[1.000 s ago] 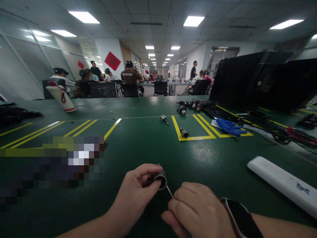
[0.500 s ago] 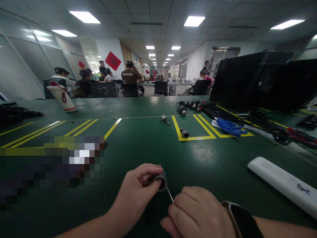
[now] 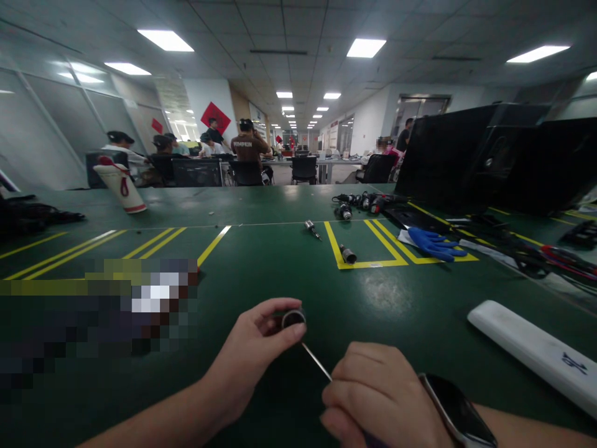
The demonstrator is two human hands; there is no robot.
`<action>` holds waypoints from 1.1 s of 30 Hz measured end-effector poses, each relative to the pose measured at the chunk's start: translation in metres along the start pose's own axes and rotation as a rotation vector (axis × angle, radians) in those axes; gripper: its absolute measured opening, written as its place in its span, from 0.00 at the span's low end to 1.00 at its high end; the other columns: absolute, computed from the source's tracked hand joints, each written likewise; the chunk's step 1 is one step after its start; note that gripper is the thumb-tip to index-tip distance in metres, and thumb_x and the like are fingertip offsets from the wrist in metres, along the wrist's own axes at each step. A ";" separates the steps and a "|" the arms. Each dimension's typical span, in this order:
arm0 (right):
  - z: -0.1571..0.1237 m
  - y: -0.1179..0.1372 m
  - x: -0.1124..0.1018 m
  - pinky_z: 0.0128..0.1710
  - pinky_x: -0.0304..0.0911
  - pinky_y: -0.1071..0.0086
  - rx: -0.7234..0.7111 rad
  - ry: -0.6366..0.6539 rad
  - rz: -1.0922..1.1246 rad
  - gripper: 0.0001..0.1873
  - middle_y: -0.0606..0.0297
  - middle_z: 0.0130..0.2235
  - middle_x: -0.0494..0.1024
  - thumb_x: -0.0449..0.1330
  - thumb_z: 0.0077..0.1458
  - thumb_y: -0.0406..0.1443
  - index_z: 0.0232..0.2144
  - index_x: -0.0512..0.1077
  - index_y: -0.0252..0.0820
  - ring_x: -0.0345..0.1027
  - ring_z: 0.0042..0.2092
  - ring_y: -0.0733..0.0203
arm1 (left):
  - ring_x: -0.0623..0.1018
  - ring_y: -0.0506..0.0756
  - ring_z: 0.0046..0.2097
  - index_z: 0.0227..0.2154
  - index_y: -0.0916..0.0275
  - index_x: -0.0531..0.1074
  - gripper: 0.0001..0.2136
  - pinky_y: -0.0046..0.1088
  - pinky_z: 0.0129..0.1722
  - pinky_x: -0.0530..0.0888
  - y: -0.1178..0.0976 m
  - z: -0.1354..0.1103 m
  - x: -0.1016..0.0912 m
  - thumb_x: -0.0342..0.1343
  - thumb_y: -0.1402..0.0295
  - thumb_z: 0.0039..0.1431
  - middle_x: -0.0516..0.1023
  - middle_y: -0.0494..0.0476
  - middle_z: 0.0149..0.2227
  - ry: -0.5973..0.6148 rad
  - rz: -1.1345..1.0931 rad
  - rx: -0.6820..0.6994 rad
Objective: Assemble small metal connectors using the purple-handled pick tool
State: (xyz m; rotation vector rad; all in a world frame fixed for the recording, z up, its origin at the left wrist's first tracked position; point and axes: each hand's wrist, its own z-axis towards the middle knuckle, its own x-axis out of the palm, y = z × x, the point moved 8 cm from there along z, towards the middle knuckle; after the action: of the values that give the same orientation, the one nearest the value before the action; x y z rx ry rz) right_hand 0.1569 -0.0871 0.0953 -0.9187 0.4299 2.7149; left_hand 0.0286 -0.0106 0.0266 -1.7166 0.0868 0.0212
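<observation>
Between the thumb and fingers of my left hand [image 3: 252,348] is a short hollow metal sleeve [image 3: 295,317], its dark round opening turned toward me. My right hand [image 3: 377,392] is closed in a fist around a screwdriver [image 3: 317,361]. Its thin shaft slants up to the underside of the sleeve, near my left thumb; whether the tip touches is hidden. Most of the handle is covered by my fingers. Farther off on the green table lie a similar metal sleeve [image 3: 347,254] and a slim metal connector part [image 3: 312,229].
Cables with metal connectors [image 3: 345,210] lie behind, near a blue glove [image 3: 433,242]. A long white case [image 3: 527,348] is on the right, a black monitor [image 3: 466,155] behind. A cream cup-shaped object [image 3: 122,185] leans at the far left. People sit in the background.
My left hand has raised the sleeve slightly and shifted it left, turning its opening more upward. More of the screwdriver shaft shows. My right hand has moved a little right.
</observation>
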 end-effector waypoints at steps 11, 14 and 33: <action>-0.008 -0.109 0.025 0.21 0.56 0.74 0.896 0.025 0.743 0.17 0.68 0.20 0.69 0.53 0.55 0.43 0.23 0.70 0.37 0.61 0.22 0.68 | 0.77 0.57 0.40 0.43 0.63 0.71 0.23 0.37 0.43 0.71 -0.017 0.064 -0.049 0.63 0.66 0.41 0.78 0.58 0.38 -0.190 0.280 0.335; -0.004 -0.138 0.038 0.18 0.51 0.77 0.983 -0.155 1.046 0.16 0.71 0.18 0.67 0.56 0.53 0.44 0.22 0.69 0.37 0.58 0.20 0.70 | 0.75 0.57 0.38 0.37 0.63 0.73 0.18 0.34 0.40 0.71 -0.026 0.079 -0.048 0.64 0.63 0.40 0.77 0.55 0.34 -0.239 0.341 0.437; -0.015 -0.154 0.062 0.28 0.57 0.72 0.936 -0.331 1.381 0.06 0.67 0.24 0.72 0.57 0.51 0.37 0.26 0.66 0.39 0.63 0.27 0.66 | 0.66 0.48 0.24 0.22 0.62 0.64 0.09 0.23 0.24 0.64 -0.014 0.099 0.002 0.59 0.66 0.45 0.66 0.46 0.22 0.041 0.417 0.543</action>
State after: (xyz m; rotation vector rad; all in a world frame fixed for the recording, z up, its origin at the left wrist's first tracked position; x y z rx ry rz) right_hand 0.1665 0.0589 0.0153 0.2782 2.6648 2.7316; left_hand 0.0348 0.0893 0.0261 -1.1330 0.4405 0.2499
